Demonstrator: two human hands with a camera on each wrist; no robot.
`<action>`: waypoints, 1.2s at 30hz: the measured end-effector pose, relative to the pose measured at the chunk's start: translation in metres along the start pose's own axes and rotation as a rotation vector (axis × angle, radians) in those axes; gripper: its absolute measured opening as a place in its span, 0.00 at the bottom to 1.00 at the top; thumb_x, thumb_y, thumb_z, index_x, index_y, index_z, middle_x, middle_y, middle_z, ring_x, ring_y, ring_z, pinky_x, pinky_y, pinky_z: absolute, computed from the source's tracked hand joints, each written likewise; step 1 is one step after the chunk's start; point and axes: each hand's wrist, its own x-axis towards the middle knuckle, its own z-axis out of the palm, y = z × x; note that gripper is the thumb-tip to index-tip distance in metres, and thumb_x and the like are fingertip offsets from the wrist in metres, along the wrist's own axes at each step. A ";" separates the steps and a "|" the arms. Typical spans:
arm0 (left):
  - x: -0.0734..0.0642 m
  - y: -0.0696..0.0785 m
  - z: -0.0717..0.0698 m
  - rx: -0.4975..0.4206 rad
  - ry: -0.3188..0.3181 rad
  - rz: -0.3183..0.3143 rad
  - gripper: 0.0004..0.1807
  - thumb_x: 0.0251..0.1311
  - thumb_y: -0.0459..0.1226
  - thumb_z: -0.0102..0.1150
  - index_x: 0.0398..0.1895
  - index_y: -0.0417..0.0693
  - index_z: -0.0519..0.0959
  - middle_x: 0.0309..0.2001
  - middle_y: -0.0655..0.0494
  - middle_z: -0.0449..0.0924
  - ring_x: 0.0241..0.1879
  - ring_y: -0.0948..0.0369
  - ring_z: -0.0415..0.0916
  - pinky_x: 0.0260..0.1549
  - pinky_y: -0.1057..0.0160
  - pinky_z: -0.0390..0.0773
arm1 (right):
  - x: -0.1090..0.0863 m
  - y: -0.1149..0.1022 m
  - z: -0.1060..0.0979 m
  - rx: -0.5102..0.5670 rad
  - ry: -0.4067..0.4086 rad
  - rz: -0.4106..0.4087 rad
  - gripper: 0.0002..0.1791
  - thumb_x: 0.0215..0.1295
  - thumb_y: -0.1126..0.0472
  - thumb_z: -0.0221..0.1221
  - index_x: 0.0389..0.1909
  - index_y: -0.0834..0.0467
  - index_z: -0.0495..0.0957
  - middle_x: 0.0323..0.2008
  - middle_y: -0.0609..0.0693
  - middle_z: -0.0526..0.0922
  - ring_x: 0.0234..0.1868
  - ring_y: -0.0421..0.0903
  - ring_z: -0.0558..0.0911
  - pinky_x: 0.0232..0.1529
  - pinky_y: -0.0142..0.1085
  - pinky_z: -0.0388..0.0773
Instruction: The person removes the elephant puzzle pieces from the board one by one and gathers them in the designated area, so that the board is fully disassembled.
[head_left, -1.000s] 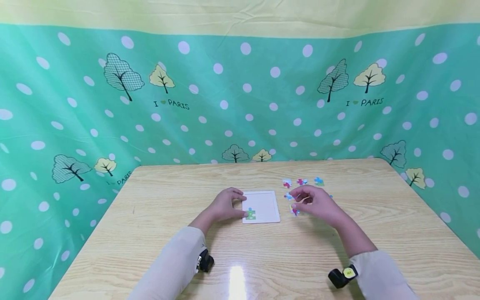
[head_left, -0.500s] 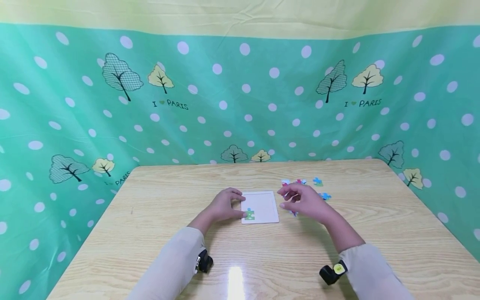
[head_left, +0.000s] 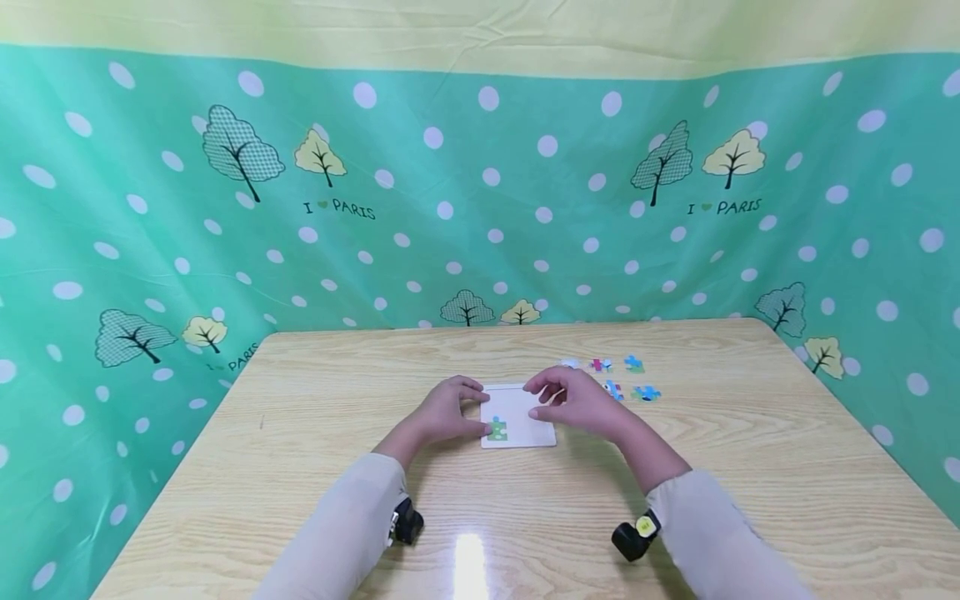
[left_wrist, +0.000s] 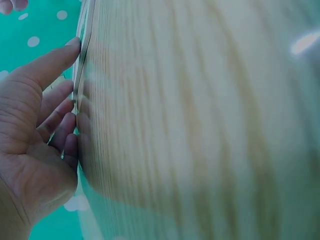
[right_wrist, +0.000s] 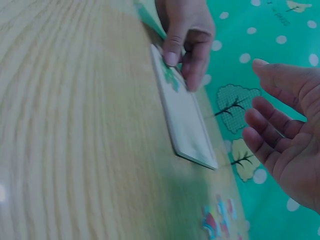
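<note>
A square white puzzle tray (head_left: 521, 432) lies on the table. In its near left corner sits a green jigsaw piece (head_left: 497, 430) with a blue knob. My left hand (head_left: 444, 414) rests along the tray's left side, thumb on the edge beside that piece, fingertips at the far left. The left wrist view shows those fingers (left_wrist: 61, 127) nearly straight against the edge. My right hand (head_left: 576, 403) hovers over the tray's right side, fingers loosely bent. Seen from the right wrist, its thumb and fingers (right_wrist: 267, 115) stand apart with nothing visible between them.
Several loose jigsaw pieces (head_left: 647, 393) lie on the wooden table (head_left: 337, 367) to the right of the tray, some partly behind my right hand. A green dotted curtain (head_left: 480, 183) hangs behind the table and at both sides.
My right hand has moved left from the loose pieces to over the tray's right side. The left hand keeps its place at the tray's left edge.
</note>
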 end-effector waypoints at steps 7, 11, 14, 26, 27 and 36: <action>-0.001 0.001 -0.002 0.003 -0.036 0.002 0.35 0.43 0.48 0.78 0.57 0.47 0.80 0.61 0.54 0.72 0.64 0.51 0.65 0.66 0.52 0.61 | 0.010 0.004 0.016 0.003 -0.071 0.020 0.20 0.60 0.61 0.68 0.52 0.62 0.79 0.46 0.56 0.81 0.43 0.46 0.78 0.47 0.40 0.78; -0.002 0.000 -0.004 0.038 -0.080 0.042 0.43 0.37 0.51 0.81 0.61 0.47 0.78 0.64 0.52 0.69 0.66 0.51 0.63 0.66 0.51 0.61 | 0.013 0.004 0.024 0.007 -0.091 0.044 0.20 0.60 0.61 0.68 0.53 0.61 0.79 0.47 0.54 0.81 0.45 0.46 0.78 0.49 0.41 0.78; -0.003 -0.001 -0.006 0.038 -0.101 0.068 0.46 0.35 0.50 0.82 0.62 0.45 0.76 0.65 0.49 0.68 0.66 0.49 0.62 0.67 0.50 0.59 | 0.017 0.005 0.031 -0.015 -0.112 0.058 0.21 0.59 0.61 0.68 0.54 0.60 0.80 0.46 0.52 0.81 0.44 0.45 0.78 0.48 0.40 0.78; -0.004 -0.004 -0.007 0.035 -0.090 0.105 0.46 0.33 0.48 0.83 0.61 0.43 0.76 0.65 0.47 0.67 0.66 0.48 0.62 0.66 0.48 0.59 | 0.031 0.011 0.051 -0.177 -0.131 0.044 0.25 0.53 0.65 0.71 0.54 0.61 0.80 0.40 0.47 0.79 0.40 0.43 0.74 0.46 0.37 0.74; -0.004 -0.004 -0.007 0.032 -0.090 0.107 0.46 0.33 0.48 0.83 0.61 0.43 0.76 0.65 0.47 0.67 0.66 0.48 0.62 0.66 0.48 0.59 | 0.031 0.011 0.052 -0.180 -0.133 0.046 0.25 0.52 0.64 0.72 0.54 0.61 0.80 0.40 0.47 0.78 0.40 0.43 0.74 0.46 0.38 0.74; -0.005 0.000 -0.008 0.027 -0.086 0.101 0.45 0.33 0.47 0.83 0.60 0.42 0.76 0.65 0.46 0.67 0.66 0.48 0.62 0.67 0.48 0.59 | 0.030 0.007 0.054 -0.200 -0.137 0.070 0.22 0.51 0.64 0.73 0.49 0.61 0.82 0.39 0.47 0.77 0.40 0.43 0.73 0.47 0.39 0.74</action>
